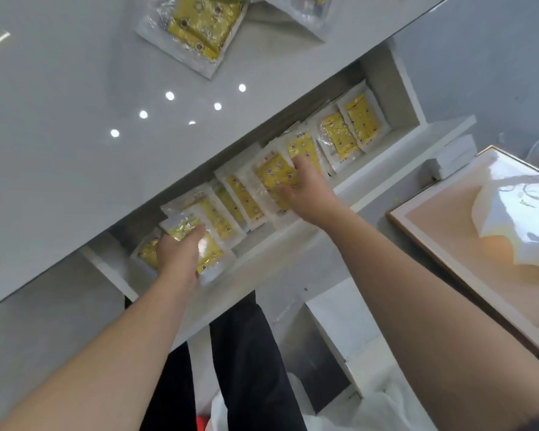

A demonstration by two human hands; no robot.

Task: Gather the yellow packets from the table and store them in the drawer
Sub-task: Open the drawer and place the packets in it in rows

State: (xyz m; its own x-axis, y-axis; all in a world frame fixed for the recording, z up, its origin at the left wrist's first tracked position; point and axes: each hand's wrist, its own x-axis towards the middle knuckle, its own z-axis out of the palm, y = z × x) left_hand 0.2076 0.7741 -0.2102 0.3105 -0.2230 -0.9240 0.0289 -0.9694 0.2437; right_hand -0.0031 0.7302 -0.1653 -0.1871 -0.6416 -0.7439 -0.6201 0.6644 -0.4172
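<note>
- Two hands are inside the open drawer (409,88) under the grey worktop (75,150)
- left hand (178,256): fingers curled on a crinkled packet (181,223) at the drawer's left end
- right hand (307,189): fingers flat and relaxed, pressing the middle packet (273,177)
- yellow packets (339,135) overlap in a row along the drawer
- two spare packets (199,26) lie on the worktop, at the top edge of view

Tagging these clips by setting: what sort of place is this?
Probably a shop or clinic counter, not certain: a glossy grey table with an open drawer full of identical yellow packets, and a framed picture nearby.
</note>
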